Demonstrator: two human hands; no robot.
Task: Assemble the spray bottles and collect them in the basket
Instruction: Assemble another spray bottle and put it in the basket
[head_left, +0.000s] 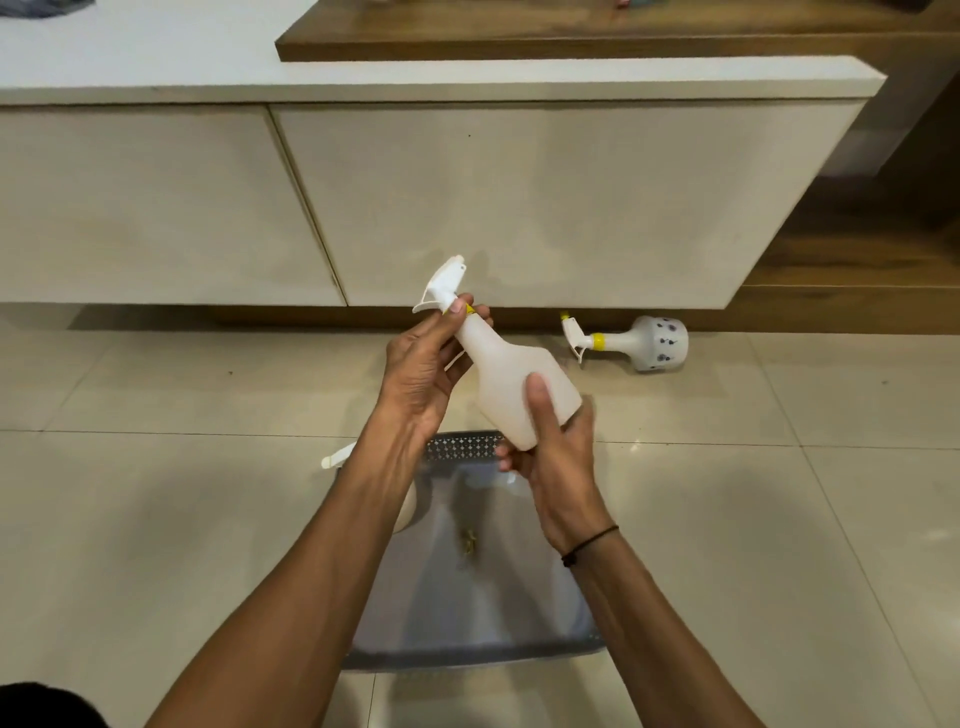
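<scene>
Landmark: the grey basket (470, 631) on the tiled floor (156, 493), low in the centre. At the basket's left rim a white nozzle (337, 457) juts outward from behind the left forearm; the rounded pale body (410, 512) beneath it is probably another bottle, but the arm hides most of it. Above the basket's far rim, the left hand (423, 369) curls its grip around the yellow collar (470, 309) under the white trigger head (441, 283), likely to screw it down or check it. The right hand (553, 457) wraps its grip around the base of the translucent bottle (498, 374), thumb pressed flat on its face, apparently to keep it from turning; the bottle leans with its head up and to the left. Whether the collar is fully seated cannot be judged. Right of the basket and beyond it, a dotted spray bottle (644, 343) lies on its side at the foot of the cream cabinet (519, 208), head fitted, not yet collected. Small dark specks on the basket floor are too blurred to identify. A dark shape is cut off at the bottom-left corner.
</scene>
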